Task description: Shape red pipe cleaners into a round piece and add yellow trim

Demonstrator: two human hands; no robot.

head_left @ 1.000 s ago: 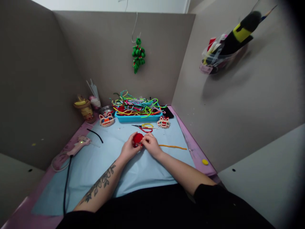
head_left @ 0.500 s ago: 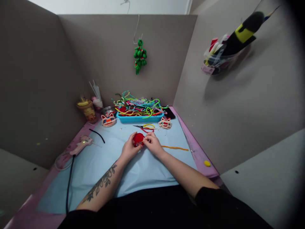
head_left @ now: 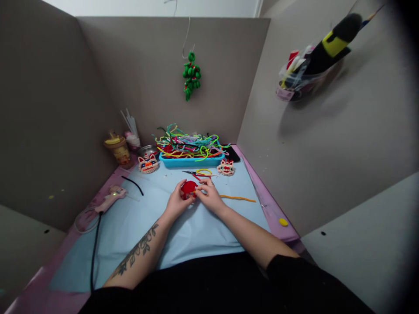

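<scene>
My left hand (head_left: 178, 201) is closed around a round red fuzzy piece (head_left: 189, 187), with thumb and fingers at its left and lower edge. Against its right side, my right hand (head_left: 209, 196) pinches an orange pipe cleaner (head_left: 238, 198). A short bit of orange shows at the fingertips, and the long tail sticks out to the right past the hand. The fingers hide how the orange strand meets the red piece. Just beyond my hands lie pliers (head_left: 203, 172) with yellow and red handles, partly covered by my right hand.
A blue tray (head_left: 193, 163) heaped with colourful pipe cleaners stands at the back, between two lion-head figures (head_left: 149, 163) (head_left: 225, 167). To the left lie a pink glue gun (head_left: 113, 198) with its cable and a black pipe cleaner (head_left: 133, 185). A yellow disc (head_left: 283, 222) sits at right.
Both hands stay at the red piece, which is tilted a little differently. The orange tail has shifted slightly up and left. The whole view has moved a little.
</scene>
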